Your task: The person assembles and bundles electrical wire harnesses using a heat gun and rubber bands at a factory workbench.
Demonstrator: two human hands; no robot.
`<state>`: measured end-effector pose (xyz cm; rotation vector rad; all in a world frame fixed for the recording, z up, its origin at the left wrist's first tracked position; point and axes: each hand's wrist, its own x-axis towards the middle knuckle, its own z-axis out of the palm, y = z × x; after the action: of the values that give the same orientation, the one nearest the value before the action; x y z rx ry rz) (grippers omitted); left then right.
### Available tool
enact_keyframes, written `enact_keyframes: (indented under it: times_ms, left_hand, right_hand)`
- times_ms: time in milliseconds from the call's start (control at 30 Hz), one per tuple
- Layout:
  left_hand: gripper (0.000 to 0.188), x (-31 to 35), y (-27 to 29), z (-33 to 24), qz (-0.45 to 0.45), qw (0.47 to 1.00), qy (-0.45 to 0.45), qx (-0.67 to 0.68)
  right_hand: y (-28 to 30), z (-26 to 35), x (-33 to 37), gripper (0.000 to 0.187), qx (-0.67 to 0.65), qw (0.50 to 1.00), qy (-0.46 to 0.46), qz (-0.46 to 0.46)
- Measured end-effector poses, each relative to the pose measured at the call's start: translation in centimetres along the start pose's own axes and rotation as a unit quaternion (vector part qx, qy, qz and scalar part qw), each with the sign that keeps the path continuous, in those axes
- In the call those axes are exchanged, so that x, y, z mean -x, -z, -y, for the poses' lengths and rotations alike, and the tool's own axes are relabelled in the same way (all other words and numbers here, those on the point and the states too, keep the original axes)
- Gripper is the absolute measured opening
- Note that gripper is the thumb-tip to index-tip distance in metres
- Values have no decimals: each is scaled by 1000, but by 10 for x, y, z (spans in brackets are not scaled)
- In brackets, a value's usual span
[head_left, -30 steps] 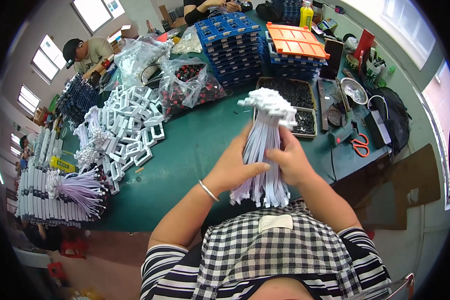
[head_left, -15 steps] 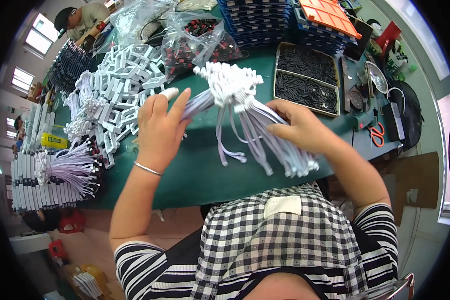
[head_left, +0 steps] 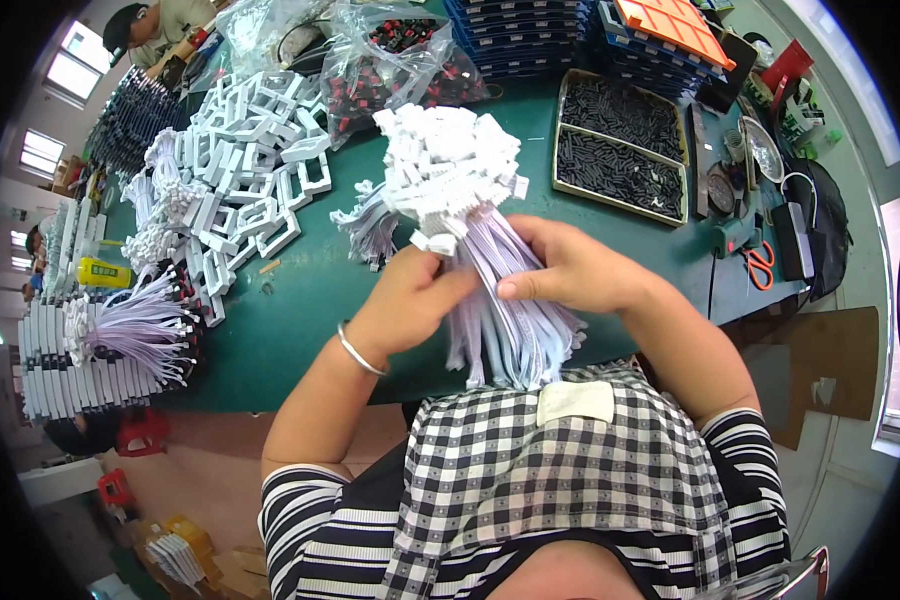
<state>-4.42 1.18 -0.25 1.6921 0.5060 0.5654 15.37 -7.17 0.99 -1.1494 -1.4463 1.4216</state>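
Note:
A thick bundle of pale lilac-white ribbon cables [head_left: 510, 325] with white plastic connectors [head_left: 448, 155] at its top is held between my two hands above the table's near edge. My right hand [head_left: 575, 265] wraps the bundle from the right, thumb across the front. From the left, my left hand [head_left: 415, 300] closes on the cables just under the connectors; its fingertips are partly hidden behind them. The connector heads point away from me, and the loose cable ends hang toward my checked apron. Behind my left hand, a smaller bunch of cables [head_left: 375, 222] lies on the green table.
White plastic frames [head_left: 255, 150] are heaped at the left. More bundled cables [head_left: 135, 330] lie on stacked parts nearby. A divided box of small black parts [head_left: 620, 150], a bag of red and black parts [head_left: 400, 75], blue trays [head_left: 515, 40] and orange-handled scissors [head_left: 760, 265] surround the work area.
My left hand has moved right and nearer, onto the main bundle. The cables have swung from slanting to hanging more straight toward me. A smaller bunch now shows lying on the table.

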Motion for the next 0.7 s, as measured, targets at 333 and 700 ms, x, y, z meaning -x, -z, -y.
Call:
enact_keyframes:
  times_ms: [333, 700]
  left_hand:
    - [60, 19, 5, -17, -14, 999, -38, 35]
    - [40, 24, 33, -28, 42, 969, 192, 147]
  right_hand:
    - [-28, 16, -17, 55, 222, 967, -38, -116]
    - [24, 11, 1, 31, 241, 965, 103, 6]
